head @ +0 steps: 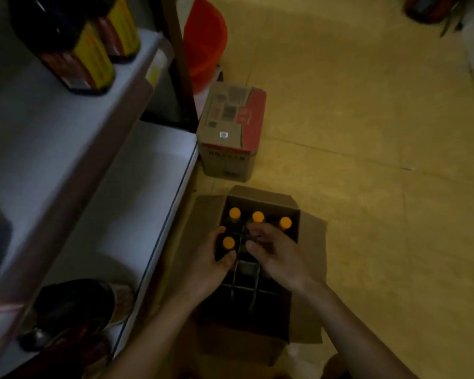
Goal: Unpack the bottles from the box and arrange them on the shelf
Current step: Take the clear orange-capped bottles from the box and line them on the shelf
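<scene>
The open box point(314, 242) sits on the floor tight against the shelf point(137, 201), and both hands are down inside it. The left hand point(216, 258) has thumb and fingers wrapped round the shoulder of an orange-capped bottle point(228, 242) in the left cell of the second row. The bottle is upright, and I cannot tell whether it has begun to rise. The right hand point(274, 250) is curled over the cell beside it. It may be pinching a bottle neck there, but the light is too dim and the fingers hide too much for me to say. A back row of bottles point(257, 216) shows three more orange caps beyond the hands, and the near cells look dark and possibly empty. To do this lift well, I would draw the bottle straight up so it does not snag the cardboard dividers point(246, 288), which already look bent and could ride up with it. A grip lower on the shoulder would be safer than one at the cap. If the right hand is free, it could press the divider down. The lower shelf board is just to the left, so a short swing should do. The dark yellow-labelled bottles point(74, 50) on the upper board suggest neat upright rows. A closed carton point(233, 124) and a red bucket point(205, 42) stand further off, out of the way.
</scene>
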Demonstrator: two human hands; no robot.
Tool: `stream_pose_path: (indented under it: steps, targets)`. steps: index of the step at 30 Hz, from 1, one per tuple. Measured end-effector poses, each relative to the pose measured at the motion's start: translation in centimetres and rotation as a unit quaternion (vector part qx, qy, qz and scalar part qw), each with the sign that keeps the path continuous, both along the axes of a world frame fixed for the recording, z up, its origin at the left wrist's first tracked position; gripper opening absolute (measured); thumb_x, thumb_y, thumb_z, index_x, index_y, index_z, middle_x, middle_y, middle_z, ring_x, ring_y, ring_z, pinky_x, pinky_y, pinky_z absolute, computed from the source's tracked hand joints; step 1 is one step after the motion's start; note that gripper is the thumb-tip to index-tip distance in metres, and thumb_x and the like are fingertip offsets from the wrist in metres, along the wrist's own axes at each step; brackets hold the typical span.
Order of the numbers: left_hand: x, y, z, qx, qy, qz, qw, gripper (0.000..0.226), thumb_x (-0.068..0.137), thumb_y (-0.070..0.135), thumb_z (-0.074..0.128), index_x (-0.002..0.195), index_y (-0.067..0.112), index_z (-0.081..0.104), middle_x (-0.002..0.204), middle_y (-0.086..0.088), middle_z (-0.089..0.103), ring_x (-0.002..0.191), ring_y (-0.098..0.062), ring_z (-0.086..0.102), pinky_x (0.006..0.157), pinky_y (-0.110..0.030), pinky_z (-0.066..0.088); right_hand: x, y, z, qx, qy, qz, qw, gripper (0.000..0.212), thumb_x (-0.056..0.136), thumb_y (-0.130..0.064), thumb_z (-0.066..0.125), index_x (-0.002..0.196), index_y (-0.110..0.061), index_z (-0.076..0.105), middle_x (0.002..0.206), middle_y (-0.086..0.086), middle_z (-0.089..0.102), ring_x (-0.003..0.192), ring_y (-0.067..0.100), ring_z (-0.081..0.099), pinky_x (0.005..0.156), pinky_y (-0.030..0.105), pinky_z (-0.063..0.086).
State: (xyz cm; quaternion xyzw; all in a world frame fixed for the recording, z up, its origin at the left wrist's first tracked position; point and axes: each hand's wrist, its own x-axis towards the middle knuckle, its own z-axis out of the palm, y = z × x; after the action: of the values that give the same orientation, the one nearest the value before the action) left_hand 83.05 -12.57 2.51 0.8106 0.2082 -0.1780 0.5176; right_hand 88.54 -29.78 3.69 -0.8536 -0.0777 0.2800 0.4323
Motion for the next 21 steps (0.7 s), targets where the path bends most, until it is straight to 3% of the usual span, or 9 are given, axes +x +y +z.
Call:
stream_pose_path:
  steps: [2,7,9,11,15,21]
  targets:
    - [1.2,0.3,-3.2,0.026,-0.013,-0.007,1.000,0.061,0.099,0.023,0.068,0.154,0.029,0.040,0.154,0.005,0.048,0.137,-0.008,0.047,0.093,-0.015,0.040,0.8,0.3,-3.9,0.000,0.003,0.011,1.000,0.042,0.102,-0.030,0.063,0.143,-0.028,0.054,0.137,-0.007,0.061,0.126,0.007,0.057,0.103,0.025,0.048]
    - [3.1,0.8,-7.9,0.040,-0.052,-0.023,0.998,0.063,0.099,0.014,0.068,0.154,0.026,0.041,0.153,-0.001,0.044,0.137,-0.019,0.050,0.105,-0.031,0.049,2.6,0.4,-11.2,-0.021,0.015,0.068,0.997,0.060,0.096,-0.024,0.071,0.148,-0.035,0.046,0.147,-0.007,0.051,0.131,0.007,0.048,0.100,0.019,0.040]
    - [3.3,1.2,-9.0,0.044,-0.055,-0.028,0.997,0.065,0.097,0.008,0.068,0.153,0.025,0.042,0.149,-0.001,0.042,0.133,-0.017,0.051,0.098,-0.021,0.051,3.1,0.5,-13.2,-0.036,0.022,0.098,0.994,0.069,0.093,-0.022,0.074,0.152,-0.036,0.041,0.153,-0.006,0.047,0.138,0.012,0.046,0.102,0.021,0.039]
    - [3.8,1.7,-9.7,0.043,-0.054,-0.047,0.996,0.066,0.095,0.005,0.069,0.152,0.027,0.043,0.144,0.003,0.042,0.128,-0.013,0.051,0.081,-0.005,0.047,3.6,1.0,-14.8,-0.065,0.004,0.138,0.988,0.073,0.091,-0.023,0.075,0.153,-0.038,0.038,0.153,-0.005,0.046,0.138,0.015,0.047,0.101,0.022,0.039]
    - [4.6,2.8,-9.9,0.014,-0.033,-0.099,0.994,0.069,0.095,0.009,0.071,0.153,0.030,0.040,0.146,0.002,0.039,0.118,-0.008,0.047,0.067,0.004,0.044,3.4,2.8,-16.3,-0.078,-0.035,0.194,0.977,0.060,0.092,-0.026,0.072,0.145,-0.036,0.046,0.143,-0.004,0.052,0.132,0.018,0.050,0.103,0.030,0.043]
    - [5.0,3.1,-9.9,0.038,-0.033,-0.127,0.991,0.068,0.093,0.014,0.074,0.151,0.031,0.042,0.144,0.003,0.038,0.111,-0.006,0.046,0.069,-0.004,0.043,2.8,2.9,-17.6,-0.076,-0.062,0.175,0.980,0.049,0.095,-0.034,0.070,0.140,-0.035,0.051,0.139,-0.005,0.053,0.130,0.016,0.050,0.105,0.038,0.046]
